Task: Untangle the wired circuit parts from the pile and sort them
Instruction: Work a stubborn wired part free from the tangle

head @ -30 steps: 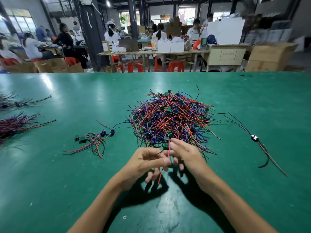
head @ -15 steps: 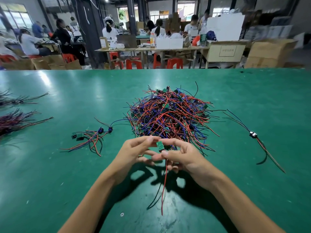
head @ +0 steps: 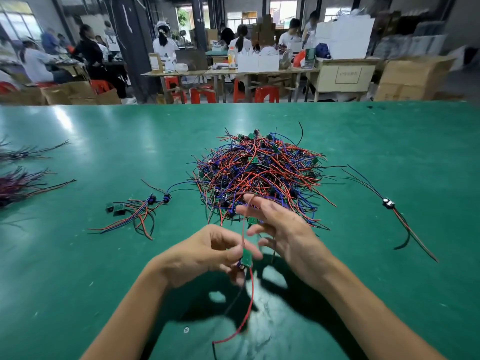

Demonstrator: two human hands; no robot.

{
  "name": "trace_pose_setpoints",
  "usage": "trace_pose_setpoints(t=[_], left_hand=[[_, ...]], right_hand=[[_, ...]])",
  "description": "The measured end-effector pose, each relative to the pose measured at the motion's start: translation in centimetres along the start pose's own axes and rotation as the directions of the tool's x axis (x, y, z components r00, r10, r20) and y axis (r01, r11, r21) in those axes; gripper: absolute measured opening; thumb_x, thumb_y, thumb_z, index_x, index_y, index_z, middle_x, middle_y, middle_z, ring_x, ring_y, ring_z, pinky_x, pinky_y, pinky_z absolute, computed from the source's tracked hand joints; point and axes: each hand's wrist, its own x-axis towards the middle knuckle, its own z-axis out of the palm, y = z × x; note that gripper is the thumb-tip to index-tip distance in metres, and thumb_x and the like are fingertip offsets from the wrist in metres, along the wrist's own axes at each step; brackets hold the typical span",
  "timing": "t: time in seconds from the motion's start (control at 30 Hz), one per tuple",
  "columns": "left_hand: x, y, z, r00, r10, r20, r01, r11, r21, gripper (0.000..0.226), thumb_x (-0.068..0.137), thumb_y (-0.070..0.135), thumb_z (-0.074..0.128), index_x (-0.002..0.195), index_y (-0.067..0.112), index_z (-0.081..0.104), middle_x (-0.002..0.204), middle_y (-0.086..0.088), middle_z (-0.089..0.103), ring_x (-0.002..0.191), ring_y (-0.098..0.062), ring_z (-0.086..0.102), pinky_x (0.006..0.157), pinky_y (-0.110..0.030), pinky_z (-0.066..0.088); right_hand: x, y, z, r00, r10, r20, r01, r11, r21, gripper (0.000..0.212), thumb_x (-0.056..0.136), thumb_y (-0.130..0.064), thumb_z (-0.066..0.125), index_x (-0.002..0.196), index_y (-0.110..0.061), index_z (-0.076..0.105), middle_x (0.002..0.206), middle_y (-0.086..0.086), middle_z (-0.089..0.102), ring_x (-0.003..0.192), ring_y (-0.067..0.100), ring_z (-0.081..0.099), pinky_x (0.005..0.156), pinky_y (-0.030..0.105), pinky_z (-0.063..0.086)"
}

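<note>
Item 1, at 9 o'clock: two dark wire bundles [head: 18,178] at the far left edge of the green surface [head: 78,255], partly cut off by the frame. They lie as they did a second ago.

Item 2, at 10 o'clock of the hands: sorted group [head: 135,211] of a few small green boards with red and blue leads, well apart from the pile. Unchanged.

Item 3, centre, low: left hand [head: 205,255]. Fingers pinch one circuit part [head: 246,258], a small green board, raised off the surface. Half a second ago this board was held between both hands at the pile's near edge; it has since been drawn toward the person, and its red lead [head: 249,302] now hangs and trails toward 6 o'clock. Judged freed or very nearly so.

Item 4, at 12 o'clock: pile [head: 259,175] of tangled red, blue and black wires with green boards. Bulk looks undiminished, so most of the task remains.

Item 5, at 1 o'clock of the left hand: right hand [head: 283,229]. It has let go of the board; fingers spread and relaxed, blurred with motion, over the pile's near edge. A thin red wire crosses them; whether it is caught there cannot be told.

Item 6, at 3 o'clock: single part [head: 388,203] with long dark leads, lying alone. Unchanged.

Likely next: lay the freed part with a sorted group.
</note>
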Motion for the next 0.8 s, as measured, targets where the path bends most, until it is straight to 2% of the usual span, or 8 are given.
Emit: trace_pose_setpoints(t=[0.07,0.17,0.23,0.33,0.4,0.6,0.7,0.8], left_hand=[[0.0,0.2,0.4,0.999,-0.025,0.027,0.026,0.999,-0.038,0.024,0.094,0.036,0.064,0.105,0.018,0.076,0.084,0.003,0.071,0.074,-0.014,0.070,0.074,-0.023,0.054],[0.4,0.3,0.8,1.000,0.003,-0.021,-0.006,0.985,-0.173,0.021,0.094,0.033,0.062,0.104,0.017,0.072,0.097,-0.006,0.072,0.093,-0.027,0.074,0.081,-0.027,0.057],[0.6,0.4,0.8,0.998,0.007,-0.063,-0.022,0.971,-0.240,0.024,0.092,0.039,0.067,0.103,0.018,0.072,0.106,-0.012,0.072,0.097,-0.031,0.074,0.077,-0.027,0.058],[1.1,0.4,0.5,0.982,0.004,-0.191,-0.058,0.959,-0.278,0.047,0.067,0.059,0.085,0.095,0.022,0.078,0.086,-0.006,0.072,0.072,-0.016,0.070,0.067,-0.022,0.057],[1.5,0.3,0.2,0.955,0.006,-0.296,-0.102,0.946,-0.309,0.063,0.052,0.065,0.090,0.093,0.018,0.079,0.075,-0.001,0.065,0.058,-0.009,0.058,0.056,-0.018,0.052],[1.6,0.1,-0.4,0.903,0.047,-0.428,-0.172,0.951,-0.257,0.089,0.046,0.071,0.088,0.106,0.008,0.070,0.075,0.003,0.060,0.051,-0.005,0.045,0.047,-0.016,0.040],[1.3,0.0,-0.6,0.905,0.086,-0.418,-0.217,0.936,-0.278,0.070,0.060,0.058,0.088,0.108,0.009,0.074,0.081,-0.001,0.059,0.056,-0.006,0.047,0.052,-0.016,0.043],[1.0,0.1,-1.0,0.889,0.115,-0.443,-0.269,0.915,-0.300,0.029,0.084,0.023,0.069,0.109,0.009,0.076,0.086,-0.003,0.062,0.061,-0.006,0.054,0.058,-0.015,0.050]], right_hand=[[-0.1,-0.1,-0.1,0.999,-0.046,-0.018,0.048,0.990,0.133,0.032,0.086,-0.033,0.071,0.118,-0.030,0.074,0.116,-0.003,0.074,0.077,0.005,0.064,0.068,0.016,0.047],[0.0,-0.9,-0.8,0.991,-0.047,-0.126,0.083,0.950,0.302,0.024,0.083,-0.020,0.067,0.101,-0.032,0.079,0.095,-0.007,0.075,0.073,0.003,0.062,0.067,0.015,0.049],[0.0,-1.5,-1.4,0.992,-0.010,-0.125,0.060,0.913,0.403,0.032,0.086,-0.016,0.060,0.106,-0.032,0.079,0.103,-0.006,0.076,0.078,0.005,0.065,0.071,0.018,0.051],[-0.2,-2.2,-2.0,0.996,0.018,-0.087,0.033,0.838,0.545,0.039,0.087,-0.015,0.055,0.114,-0.032,0.077,0.122,-0.001,0.072,0.084,0.010,0.069,0.072,0.024,0.056],[-0.2,-2.3,-2.1,0.993,0.029,-0.115,0.045,0.807,0.589,0.030,0.094,-0.020,0.058,0.117,-0.027,0.076,0.121,0.001,0.072,0.081,0.011,0.069,0.067,0.024,0.058],[-0.1,-1.9,-1.9,0.987,0.045,-0.154,0.049,0.831,0.554,0.030,0.094,-0.017,0.059,0.120,-0.016,0.075,0.123,0.003,0.073,0.089,0.009,0.073,0.074,0.021,0.060],[-0.2,-1.9,-2.0,0.986,0.023,-0.164,0.062,0.869,0.491,0.036,0.093,-0.016,0.059,0.127,-0.017,0.071,0.128,0.000,0.071,0.094,0.007,0.072,0.078,0.019,0.059],[-0.2,-1.8,-2.2,0.986,-0.016,-0.164,0.083,0.908,0.410,0.038,0.098,-0.013,0.053,0.134,-0.018,0.063,0.130,-0.002,0.069,0.096,0.007,0.072,0.079,0.018,0.057]])
